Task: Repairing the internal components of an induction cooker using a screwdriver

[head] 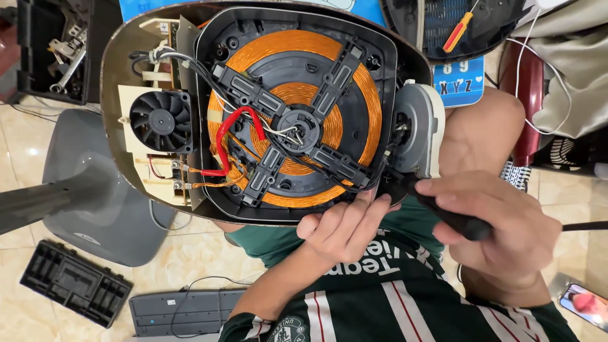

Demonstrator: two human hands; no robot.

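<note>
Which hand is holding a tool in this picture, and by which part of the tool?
The right hand grips a black-handled tool by its handle, tip toward the opened appliance. The left hand holds nothing, resting on the appliance's edge.

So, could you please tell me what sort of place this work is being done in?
Probably a home or small repair corner, worked on the floor. An opened appliance with a copper coil rests on the person's lap, a box of wrenches sits on the tiled floor, and a screwdriver lies nearby.
</note>
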